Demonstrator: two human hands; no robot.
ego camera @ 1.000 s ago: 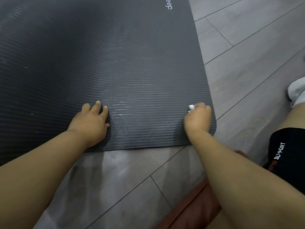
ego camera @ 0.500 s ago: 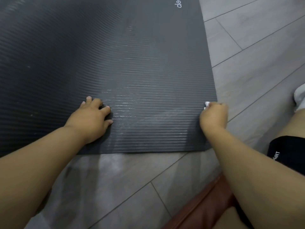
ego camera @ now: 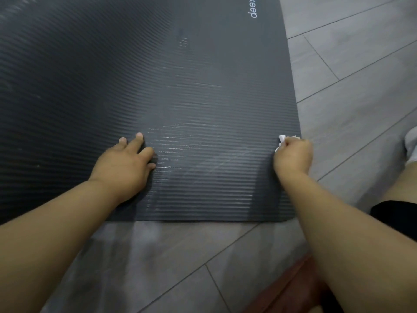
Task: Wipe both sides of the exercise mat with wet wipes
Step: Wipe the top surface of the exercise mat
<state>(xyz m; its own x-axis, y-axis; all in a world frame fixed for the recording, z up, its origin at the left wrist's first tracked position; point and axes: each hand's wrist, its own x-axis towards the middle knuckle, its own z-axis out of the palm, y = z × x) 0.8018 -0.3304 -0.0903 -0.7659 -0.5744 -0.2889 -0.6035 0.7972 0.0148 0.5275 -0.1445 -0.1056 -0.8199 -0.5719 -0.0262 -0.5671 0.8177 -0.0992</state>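
A dark grey exercise mat (ego camera: 203, 86) lies flat on a grey plank floor (ego camera: 352, 93) and fills most of the view. Its ribbed face is up and its near short edge runs across just in front of the person. White letters reading "keep" (ego camera: 252, 10) sit close to the mat's right edge at the top of the view. The left grip (ego camera: 123, 163), a bare hand, rests palm down on the mat a little in from the near edge. Its fingers (ego camera: 138, 141) are fairly straight and slightly spread, holding nothing and only pressing on the ribs. The right grip (ego camera: 293, 155) is at the mat's right long edge, not far from the near right corner, with its fingers curled tight round a white wet wipe (ego camera: 282, 139). Only a small crumpled bit of the wipe pokes out at the far left side of the fist, touching the mat. The fist sits over the edge, partly above the mat and partly above the floor. Between the two grips the ribs carry thin shiny streaks (ego camera: 176, 150) that look damp. Both bare forearms reach in from the bottom of the view. On the right, a bare leg (ego camera: 404, 184) in black shorts (ego camera: 394, 213) shows above the floor, with a white shoe (ego camera: 411, 145) at the frame's edge. A blurred reddish-brown thing (ego camera: 293, 290) lies at the bottom; what it is cannot be told.
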